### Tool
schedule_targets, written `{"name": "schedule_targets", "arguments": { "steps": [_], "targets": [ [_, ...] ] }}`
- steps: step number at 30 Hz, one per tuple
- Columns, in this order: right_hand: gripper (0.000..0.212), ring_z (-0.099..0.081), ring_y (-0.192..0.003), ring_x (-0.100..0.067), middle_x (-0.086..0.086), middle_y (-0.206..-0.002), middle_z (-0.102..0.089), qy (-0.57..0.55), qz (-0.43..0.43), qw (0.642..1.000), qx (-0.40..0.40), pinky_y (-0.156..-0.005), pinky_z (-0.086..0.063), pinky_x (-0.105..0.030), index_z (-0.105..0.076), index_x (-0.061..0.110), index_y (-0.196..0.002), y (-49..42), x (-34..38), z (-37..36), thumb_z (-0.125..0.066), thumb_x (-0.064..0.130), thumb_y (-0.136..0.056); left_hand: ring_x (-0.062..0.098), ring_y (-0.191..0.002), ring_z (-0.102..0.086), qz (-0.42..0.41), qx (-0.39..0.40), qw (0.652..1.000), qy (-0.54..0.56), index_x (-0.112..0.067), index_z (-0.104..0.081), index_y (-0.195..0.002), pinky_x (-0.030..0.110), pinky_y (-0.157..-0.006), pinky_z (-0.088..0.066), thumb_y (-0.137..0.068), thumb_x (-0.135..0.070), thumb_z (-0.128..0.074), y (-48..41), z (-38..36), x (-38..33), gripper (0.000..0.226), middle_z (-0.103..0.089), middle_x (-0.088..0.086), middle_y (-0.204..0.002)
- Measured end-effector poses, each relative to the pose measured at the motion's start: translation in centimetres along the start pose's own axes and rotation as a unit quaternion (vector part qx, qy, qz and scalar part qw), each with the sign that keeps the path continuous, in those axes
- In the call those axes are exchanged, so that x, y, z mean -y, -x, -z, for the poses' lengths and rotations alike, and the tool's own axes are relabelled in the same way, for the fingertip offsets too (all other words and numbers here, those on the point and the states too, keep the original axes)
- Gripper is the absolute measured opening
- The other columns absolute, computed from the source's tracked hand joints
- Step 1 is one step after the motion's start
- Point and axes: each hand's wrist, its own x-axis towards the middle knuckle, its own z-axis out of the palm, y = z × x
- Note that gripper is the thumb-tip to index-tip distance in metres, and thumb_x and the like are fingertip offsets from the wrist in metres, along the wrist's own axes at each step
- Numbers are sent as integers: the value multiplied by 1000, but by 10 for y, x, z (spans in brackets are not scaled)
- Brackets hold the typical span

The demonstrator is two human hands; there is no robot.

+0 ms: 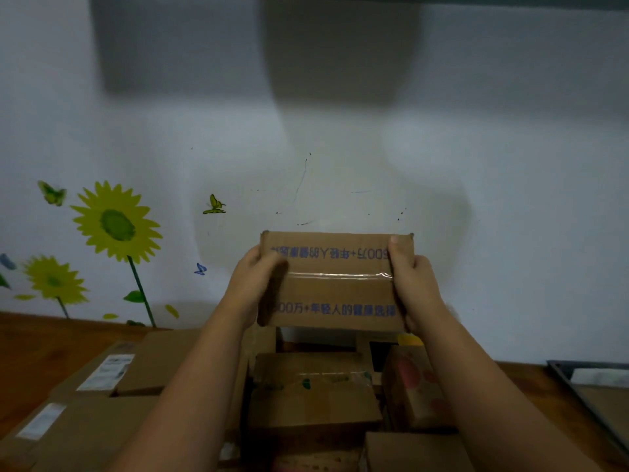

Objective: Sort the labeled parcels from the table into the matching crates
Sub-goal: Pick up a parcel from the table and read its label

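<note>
I hold the taped cardboard parcel [335, 287] aloft over the table [34, 352], left hand [253, 284] clasping its 9 o'clock end, right hand [413, 284] its 3 o'clock end; no shipping label shows on this face, so guessing risks a missort.

Taped cardboard parcel [335, 287] aloft (blue print), more parcels [313, 393] below.

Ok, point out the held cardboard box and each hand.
cardboard box [335, 296], head view, front face below the tape.
left hand [252, 287], head view, back of the hand.
right hand [413, 284], head view, back of the hand.
</note>
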Motion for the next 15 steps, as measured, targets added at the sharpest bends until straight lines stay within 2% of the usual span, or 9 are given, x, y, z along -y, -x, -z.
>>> {"name": "schedule_targets", "arguments": {
  "steps": [1,2,4,5,7,10,13,15],
  "targets": [
    [75,-73,-94,-23,-7,-114,-70,16,18,1000,-3,-74,-64,-43,-55,13,-127,4,-3,-2,-58,77,-86,28,-97,-71,26,-28,999,12,-18,-67,-111,39,-75,-58,-95,-41,-60,0,-2,-3,29,-75,6,-104],
    [72,-72,-96,-21,-5,-114,-68,29,32,999,-6,-77,-62,-42,-55,13,-127,9,-5,-3,-57,75,-88,27,-95,-70,48,-46,998,16,-17,-66,-110,39,-74,-56,-94,-55,-56,-2,-3,-6,43,-74,7,-103],
    [64,-68,-99,-18,-1,-113,-65,35,54,998,-13,-86,-60,-45,-52,15,-125,15,-11,-5,-56,69,-92,24,-102,-64,67,-64,996,10,-17,-58,-120,40,-79,-50,-88,-75,-51,-8,-4,-7,66,-68,5,-110],
    [62,-68,-100,-18,-1,-114,-65,27,56,998,-10,-89,-60,-47,-52,15,-125,17,-13,-6,-56,68,-93,24,-105,-61,68,-75,995,9,-16,-53,-124,41,-83,-49,-87,-78,-50,-9,-5,-8,71,-64,4,-113],
    [61,-69,-101,-19,-1,-114,-65,9,55,998,4,-89,-60,-49,-50,15,-125,21,-15,-9,-56,67,-94,20,-101,-58,56,-105,993,15,-15,-50,-123,41,-86,-46,-90,-72,-53,-12,-6,-5,67,-60,2,-111],
    [70,-70,-104,-21,-2,-117,-67,5,70,997,11,-88,-61,-49,-51,16,-128,21,-15,-9,-53,75,-90,15,-90,-61,32,-120,992,31,-15,-53,-115,36,-75,-47,-90,-57,-65,-6,-8,-4,50,-65,2,-102],
    [78,-75,-94,-16,-2,-113,-74,17,80,996,30,-68,-61,-30,-59,22,-131,18,-12,-8,-45,85,-87,21,-88,-71,29,-111,992,45,-13,-64,-114,33,-65,-50,-85,-50,-70,-2,-8,0,46,-75,4,-95],
    [62,-76,-91,-15,-1,-108,-76,11,72,997,36,-62,-57,-24,-63,26,-127,19,-9,-8,-43,75,-95,18,-84,-71,24,-111,992,52,-17,-66,-105,30,-62,-51,-90,-40,-69,1,-9,0,28,-75,3,-93]
  ]
}}
